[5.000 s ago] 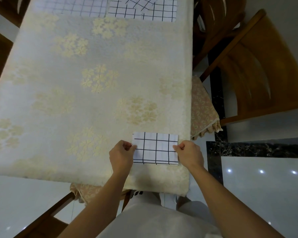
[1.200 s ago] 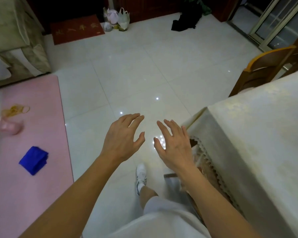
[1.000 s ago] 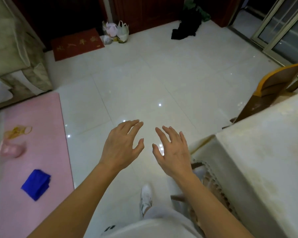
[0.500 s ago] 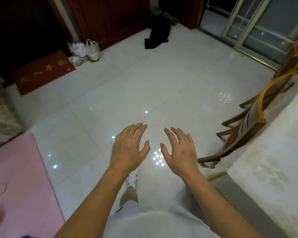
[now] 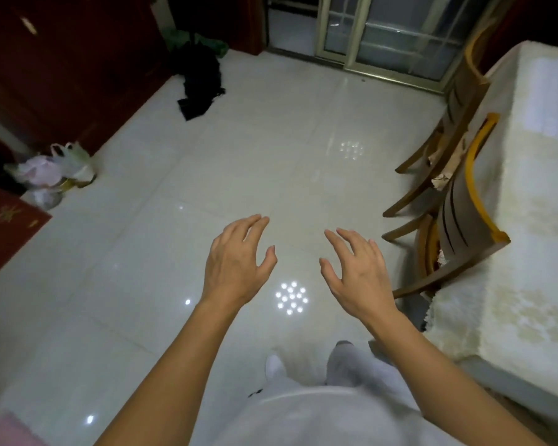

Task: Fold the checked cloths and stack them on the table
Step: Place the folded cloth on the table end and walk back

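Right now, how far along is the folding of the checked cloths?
Done: no folded stack shows in this view, so I cannot tell. In hand: nothing; the left hand and right hand hover open over the tiled floor, beside the table. Left: a pale blurred patch at the table's far end may be cloth waiting to be folded.

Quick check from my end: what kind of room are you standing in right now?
Most likely a dining or living room in a home: a table under a cream patterned cloth with wooden chairs pushed up to it, a glossy tiled floor, and a glass sliding door at the far end.
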### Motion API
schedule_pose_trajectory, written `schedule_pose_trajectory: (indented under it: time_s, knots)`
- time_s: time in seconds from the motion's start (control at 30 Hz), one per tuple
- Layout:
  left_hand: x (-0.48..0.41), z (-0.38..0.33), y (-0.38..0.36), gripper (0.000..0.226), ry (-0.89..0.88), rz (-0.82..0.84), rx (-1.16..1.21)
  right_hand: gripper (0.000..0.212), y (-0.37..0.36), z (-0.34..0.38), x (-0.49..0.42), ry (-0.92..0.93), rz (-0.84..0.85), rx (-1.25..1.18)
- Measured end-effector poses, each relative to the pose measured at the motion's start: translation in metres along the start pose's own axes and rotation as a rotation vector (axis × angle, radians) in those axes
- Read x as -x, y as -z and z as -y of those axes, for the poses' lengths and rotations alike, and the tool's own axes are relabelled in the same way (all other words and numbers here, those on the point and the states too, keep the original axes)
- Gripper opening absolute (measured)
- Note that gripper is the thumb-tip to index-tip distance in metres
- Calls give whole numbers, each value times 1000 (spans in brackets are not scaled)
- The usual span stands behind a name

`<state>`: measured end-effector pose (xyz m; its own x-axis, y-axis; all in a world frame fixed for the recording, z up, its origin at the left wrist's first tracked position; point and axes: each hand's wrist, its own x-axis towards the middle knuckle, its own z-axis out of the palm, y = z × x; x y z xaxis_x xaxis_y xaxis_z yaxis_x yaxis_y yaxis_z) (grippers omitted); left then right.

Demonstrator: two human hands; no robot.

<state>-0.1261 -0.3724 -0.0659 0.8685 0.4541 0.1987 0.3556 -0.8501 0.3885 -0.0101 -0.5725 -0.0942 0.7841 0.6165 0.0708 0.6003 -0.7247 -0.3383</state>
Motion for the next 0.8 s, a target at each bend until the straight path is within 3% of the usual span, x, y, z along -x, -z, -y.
schedule_pose_trajectory:
  time_s: [0.4, 0.8]
  knots:
    - [-195, -38, -72, 52, -306, 114, 65, 59, 9, -62, -125, -260, -100, -29]
    - [-437, -117, -149, 55, -354, 186, 66, 54, 41, -193, -340, -356, -172, -57]
